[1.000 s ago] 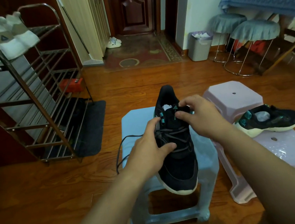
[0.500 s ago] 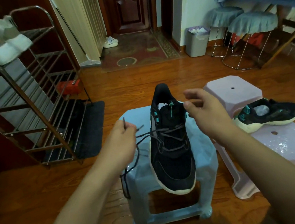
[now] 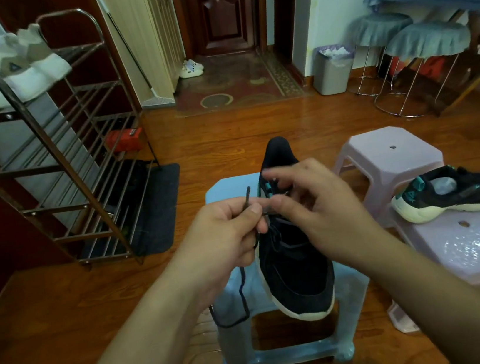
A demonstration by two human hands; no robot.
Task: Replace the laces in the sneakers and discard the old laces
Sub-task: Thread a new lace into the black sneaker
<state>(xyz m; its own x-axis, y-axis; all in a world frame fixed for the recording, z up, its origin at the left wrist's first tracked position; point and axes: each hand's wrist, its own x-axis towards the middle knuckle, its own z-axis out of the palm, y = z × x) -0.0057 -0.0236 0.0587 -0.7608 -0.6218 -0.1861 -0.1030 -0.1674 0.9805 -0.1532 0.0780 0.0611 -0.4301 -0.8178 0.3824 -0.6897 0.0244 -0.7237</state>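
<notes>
Metal shoe rack [image 3: 54, 164] stood at far left against the wall, pale sneakers [image 3: 1, 73] on its top shelf, a red object [image 3: 124, 139] on the floor behind it and a dark mat [image 3: 156, 209] under its near end. Wooden floor [image 3: 66, 314] throughout.

Left hand [image 3: 225, 239] was raised over the left edge of the blue stool [image 3: 288, 357], thumb and forefinger pinching the dark lace [image 3: 247, 199] just below its tip; tip stuck up above the fingers. The rest of the lace hung down from the hand in a loop over the stool's left side.

Black sneaker [image 3: 294, 270] with white sole lay on the blue stool, heel away from the camera, toe overhanging the near edge. Lace was still threaded through its lower eyelets.

Right hand [image 3: 320, 210] was over the upper eyelets, fingers loosely curled, fingertips blurred; could not tell whether it held the lace or the tongue.

Right of that, two pink stools [image 3: 389, 154] side by side; second black sneaker [image 3: 453, 192] lay on the nearer one, toe pointing right, no lace visible in it. Grey waste bin [image 3: 332, 70] stood at the far wall, beside two cloth-covered round stools [image 3: 425, 41].
</notes>
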